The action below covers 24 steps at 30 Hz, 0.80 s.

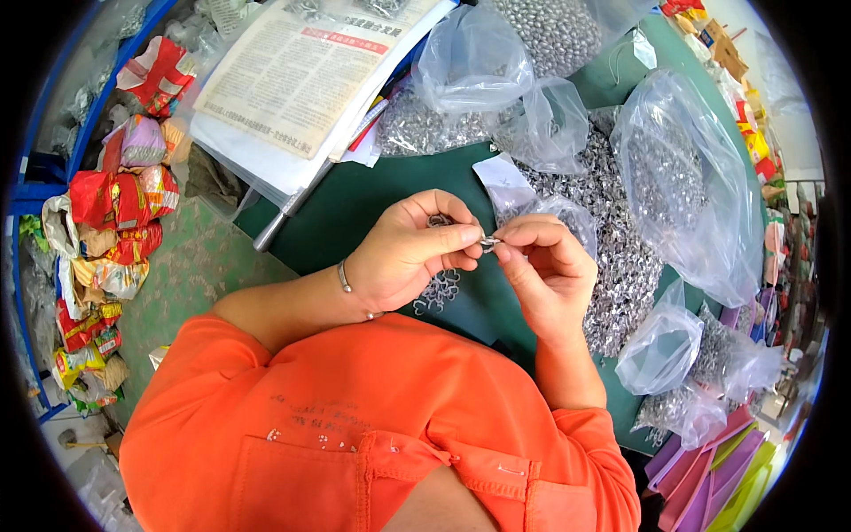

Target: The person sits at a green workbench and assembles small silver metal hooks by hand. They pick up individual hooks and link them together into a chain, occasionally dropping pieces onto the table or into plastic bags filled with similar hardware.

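Note:
My left hand (403,244) and my right hand (551,273) meet above the dark green table (346,208). Thumb and fingers of both pinch a small shiny metal fitting (487,243) between them; its exact kind is too small to tell. More small metal pieces (438,221) sit in the curl of my left fingers. Below my left hand, several thin curved metal hooks (437,293) lie loose on the table. Close by my right hand spreads a large heap of small silvery metal parts (625,275).
Clear plastic bags (687,186) of metal parts crowd the table's far and right sides. A newspaper sheet (301,75) lies on papers at the far left. Blue shelving (40,191) with coloured packets (115,199) stands at left. Bright plastic strips (709,470) stick up at lower right.

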### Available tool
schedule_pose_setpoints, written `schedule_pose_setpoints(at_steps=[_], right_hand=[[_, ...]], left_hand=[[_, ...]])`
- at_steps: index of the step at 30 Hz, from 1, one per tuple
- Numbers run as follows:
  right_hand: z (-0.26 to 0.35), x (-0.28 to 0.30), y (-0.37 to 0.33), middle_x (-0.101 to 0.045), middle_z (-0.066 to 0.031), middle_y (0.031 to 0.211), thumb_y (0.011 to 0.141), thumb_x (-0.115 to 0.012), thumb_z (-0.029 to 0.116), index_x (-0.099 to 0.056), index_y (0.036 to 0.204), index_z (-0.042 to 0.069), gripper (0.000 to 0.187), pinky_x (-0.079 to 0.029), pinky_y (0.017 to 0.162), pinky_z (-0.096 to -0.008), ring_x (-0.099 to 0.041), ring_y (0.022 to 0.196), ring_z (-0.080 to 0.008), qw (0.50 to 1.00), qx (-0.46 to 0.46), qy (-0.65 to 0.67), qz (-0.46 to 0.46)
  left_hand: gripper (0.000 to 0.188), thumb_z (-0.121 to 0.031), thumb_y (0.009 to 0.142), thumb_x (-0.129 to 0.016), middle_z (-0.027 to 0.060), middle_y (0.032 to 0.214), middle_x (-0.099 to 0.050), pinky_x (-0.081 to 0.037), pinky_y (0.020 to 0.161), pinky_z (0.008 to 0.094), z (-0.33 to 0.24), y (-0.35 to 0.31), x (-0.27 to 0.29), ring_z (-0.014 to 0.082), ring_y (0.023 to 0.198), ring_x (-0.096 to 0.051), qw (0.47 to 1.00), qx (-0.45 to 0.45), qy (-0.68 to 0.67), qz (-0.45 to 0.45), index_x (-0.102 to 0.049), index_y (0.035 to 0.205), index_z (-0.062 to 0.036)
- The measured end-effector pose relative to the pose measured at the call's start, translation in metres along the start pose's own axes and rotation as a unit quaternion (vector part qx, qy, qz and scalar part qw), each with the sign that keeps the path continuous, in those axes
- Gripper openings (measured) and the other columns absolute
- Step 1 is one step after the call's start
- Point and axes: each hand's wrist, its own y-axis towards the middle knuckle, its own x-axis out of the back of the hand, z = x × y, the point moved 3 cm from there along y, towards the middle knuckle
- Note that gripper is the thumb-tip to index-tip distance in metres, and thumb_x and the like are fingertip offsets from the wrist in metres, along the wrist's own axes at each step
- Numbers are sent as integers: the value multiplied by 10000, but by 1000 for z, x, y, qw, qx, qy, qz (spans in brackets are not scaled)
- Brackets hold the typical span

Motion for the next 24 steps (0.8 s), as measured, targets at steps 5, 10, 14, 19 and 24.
schedule_pose_setpoints(at_steps=[5,10,14,19,24], right_hand=[[3,0,-1,-605,-86,901,740,-623,-128,-635,893,-7,195,-475,645,-251,-585,772,-158,991,-4,-133,27],[7,-8,-2,-595,-102,891,680,-629,-134,-642,887,15,255,-497,638,-290,-607,770,-231,930,198,-304,54],[6,-8,-2,-602,-102,858,701,-630,-128,-634,874,9,221,-496,628,-292,-609,739,-232,936,158,-310,45],[9,-12,-4,-603,-109,786,720,-648,-101,-619,861,5,178,-495,620,-309,-604,695,-247,952,67,-289,76],[27,13,32,-619,-129,823,711,-634,-112,-616,854,-6,179,-497,646,-321,-603,707,-267,899,220,-375,-39]], left_hand=[[60,-22,887,-553,70,871,-595,-512,709,277,-1,-1,-1,148,789,-608,999,-27,35,-29,-538,935,-54],[57,-26,884,-561,68,875,-598,-509,696,268,1,0,3,147,781,-606,997,-14,39,-68,-543,929,-56],[56,-18,888,-550,62,870,-598,-505,697,259,4,0,6,142,786,-600,997,-17,14,-74,-540,918,-65],[77,-5,890,-541,65,898,-595,-502,717,259,-3,1,4,133,809,-592,997,-68,-3,-42,-533,885,-82],[84,-3,885,-550,63,925,-594,-506,739,263,-4,0,6,137,828,-598,995,-73,-6,-64,-542,894,-85]])
